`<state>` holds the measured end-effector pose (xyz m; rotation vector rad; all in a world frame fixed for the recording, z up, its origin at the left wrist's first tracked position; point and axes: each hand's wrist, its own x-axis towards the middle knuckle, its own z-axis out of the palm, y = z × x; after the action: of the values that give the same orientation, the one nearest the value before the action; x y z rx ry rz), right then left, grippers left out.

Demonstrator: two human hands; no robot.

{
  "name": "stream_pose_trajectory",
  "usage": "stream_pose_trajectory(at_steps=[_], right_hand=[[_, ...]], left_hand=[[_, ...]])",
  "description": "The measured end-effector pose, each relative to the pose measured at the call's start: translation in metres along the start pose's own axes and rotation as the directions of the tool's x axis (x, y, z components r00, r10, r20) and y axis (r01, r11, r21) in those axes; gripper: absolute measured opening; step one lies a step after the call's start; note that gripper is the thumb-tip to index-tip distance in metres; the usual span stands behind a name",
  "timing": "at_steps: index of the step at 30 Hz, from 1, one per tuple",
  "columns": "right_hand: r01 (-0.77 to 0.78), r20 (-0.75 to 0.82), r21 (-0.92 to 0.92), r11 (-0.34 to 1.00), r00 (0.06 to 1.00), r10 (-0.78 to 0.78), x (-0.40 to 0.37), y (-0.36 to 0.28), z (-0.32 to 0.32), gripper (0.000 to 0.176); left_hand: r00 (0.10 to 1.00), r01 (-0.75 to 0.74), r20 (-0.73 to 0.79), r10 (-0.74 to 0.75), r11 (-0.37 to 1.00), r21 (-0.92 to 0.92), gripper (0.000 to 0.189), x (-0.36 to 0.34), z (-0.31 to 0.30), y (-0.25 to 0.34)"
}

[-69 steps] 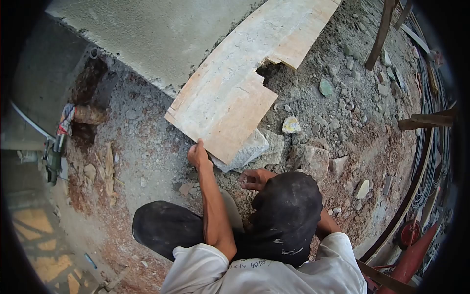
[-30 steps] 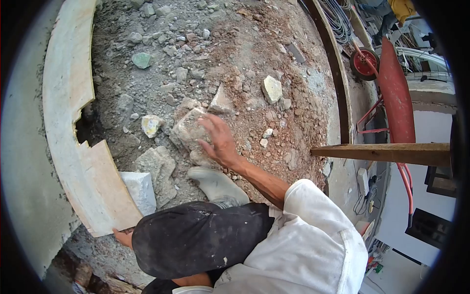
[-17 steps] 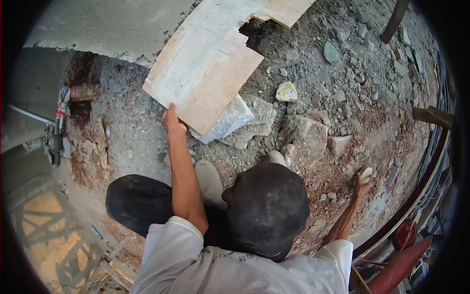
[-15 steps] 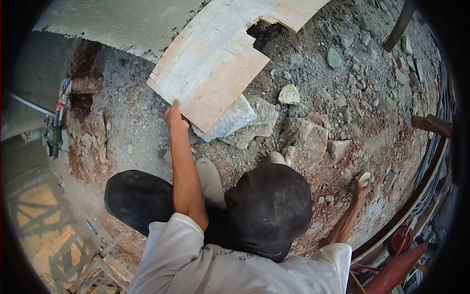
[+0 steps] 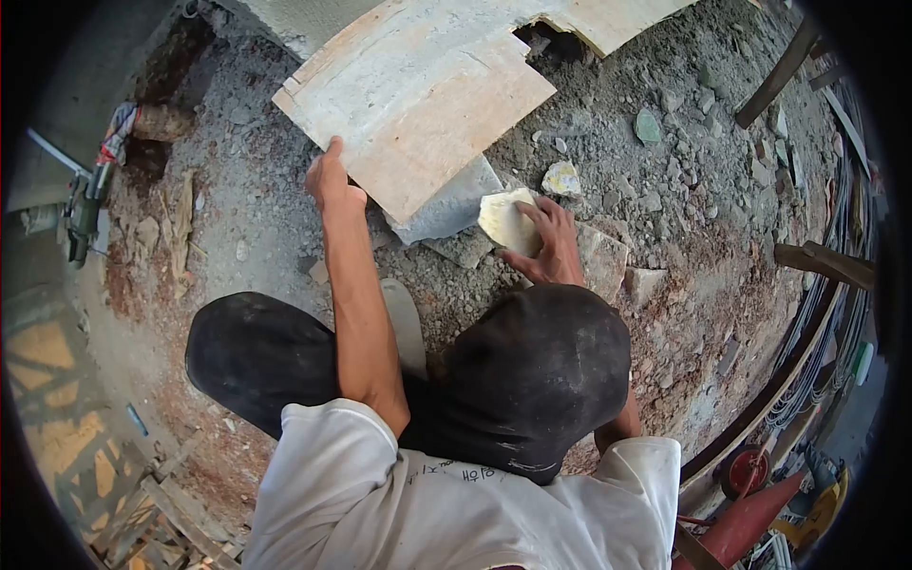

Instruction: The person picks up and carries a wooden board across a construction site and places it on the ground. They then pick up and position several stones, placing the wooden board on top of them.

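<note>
My left hand (image 5: 332, 180) grips the near left edge of a plywood board (image 5: 408, 119), thumb lying along its top. Dusted with grey, the board has a jagged notch in its far right part. Its near corner overlaps a pale stone block (image 5: 446, 204) underneath. In my right hand (image 5: 556, 242) is a flat, pale yellowish piece of stone (image 5: 505, 220), pinched between thumb and fingers close to the block's right end. Another yellow-marked stone (image 5: 561, 179) lies on the rubble just beyond that hand.
Broken stones (image 5: 646, 283) and loose grit cover the ground to the right. A green power tool (image 5: 84, 223) rests at the left. Wooden stakes (image 5: 779, 76) and bundled cables (image 5: 807, 370) line the right side, near a red wheel (image 5: 745, 470). A concrete slab (image 5: 304, 24) borders the far side.
My right hand has swung from the ground at far right to beside the block, carrying the pale stone. My left hand still holds the board, whose near edge looks slightly raised.
</note>
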<state>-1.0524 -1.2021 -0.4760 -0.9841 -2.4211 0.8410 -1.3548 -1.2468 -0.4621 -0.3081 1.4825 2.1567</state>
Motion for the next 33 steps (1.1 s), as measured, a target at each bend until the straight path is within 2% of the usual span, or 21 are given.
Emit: stream_pose_trajectory(at_steps=[2, 5, 8, 10, 12, 15, 18, 20, 21, 25, 26, 27, 30, 31, 33], right_hand=[[0.068, 0.058, 0.052, 0.996, 0.996, -0.071, 0.030, -0.020, 0.029, 0.067], [0.122, 0.028, 0.030, 0.992, 0.992, -0.122, 0.059, -0.021, 0.074, 0.064], [0.144, -0.017, -0.008, 0.990, 0.989, -0.144, 0.070, -0.022, 0.091, 0.062], [0.174, 0.018, -0.144, 0.974, 0.985, -0.173, 0.072, -0.029, 0.082, 0.064], [0.152, 0.054, -0.145, 0.978, 0.988, -0.146, 0.074, -0.027, 0.078, 0.066], [0.085, 0.075, -0.062, 0.994, 0.994, -0.081, 0.077, -0.030, 0.084, 0.069], [0.084, -0.020, -0.111, 0.990, 0.996, -0.087, 0.077, -0.037, 0.109, 0.074], [0.146, -0.096, -0.147, 0.978, 0.982, -0.161, 0.072, -0.038, 0.117, 0.079], [0.128, -0.005, -0.046, 0.991, 0.992, -0.129, 0.074, -0.037, 0.114, 0.079], [0.076, -0.045, -0.147, 0.986, 0.996, -0.083, 0.065, -0.033, 0.097, 0.079], [0.087, -0.109, -0.129, 0.988, 0.989, -0.102, 0.054, -0.029, 0.091, 0.077], [0.101, -0.168, -0.110, 0.989, 0.979, -0.119, 0.042, -0.025, 0.086, 0.075], [0.052, -0.197, -0.097, 0.994, 0.978, -0.070, 0.000, -0.014, 0.076, 0.070], [0.049, -0.220, -0.115, 0.992, 0.973, -0.073, -0.012, -0.006, 0.082, 0.066], [0.040, -0.223, -0.104, 0.994, 0.973, -0.062, -0.027, 0.007, 0.094, 0.063]], left_hand=[[1.000, 0.007, -0.008, -0.008, 1.000, -0.030, 0.025, 0.001, -0.003, 0.002], [0.999, 0.043, 0.001, -0.043, 0.997, -0.056, 0.024, 0.003, -0.004, 0.001], [0.999, 0.043, -0.001, -0.044, 0.996, -0.082, 0.026, 0.002, -0.003, 0.000], [0.999, 0.045, 0.006, -0.045, 0.996, -0.080, 0.026, 0.006, -0.006, -0.003], [0.998, 0.050, 0.053, -0.044, 0.992, -0.114, 0.019, 0.008, -0.007, -0.004], [0.999, 0.049, 0.017, -0.048, 0.996, -0.077, 0.024, 0.007, -0.007, -0.006], [0.999, 0.037, 0.042, -0.032, 0.992, -0.124, 0.018, 0.007, -0.006, -0.007], [0.999, 0.030, 0.033, -0.026, 0.994, -0.105, 0.018, 0.008, -0.008, -0.007], [0.999, 0.031, 0.025, -0.029, 0.996, -0.081, 0.018, 0.009, -0.010, -0.009], [0.999, 0.042, -0.004, -0.043, 0.998, -0.053, 0.018, 0.016, -0.015, -0.021], [0.999, 0.047, 0.010, -0.047, 0.998, -0.051, 0.018, 0.018, -0.015, -0.024], [1.000, 0.023, 0.014, -0.023, 0.999, -0.038, 0.020, 0.019, -0.017, -0.027], [1.000, -0.011, 0.004, 0.011, 1.000, 0.001, 0.020, 0.018, -0.019, -0.034], [0.998, -0.063, 0.012, 0.063, 0.998, 0.018, 0.015, 0.019, -0.020, -0.039], [0.991, -0.132, 0.029, 0.131, 0.991, 0.027, 0.018, 0.025, -0.022, -0.048]])
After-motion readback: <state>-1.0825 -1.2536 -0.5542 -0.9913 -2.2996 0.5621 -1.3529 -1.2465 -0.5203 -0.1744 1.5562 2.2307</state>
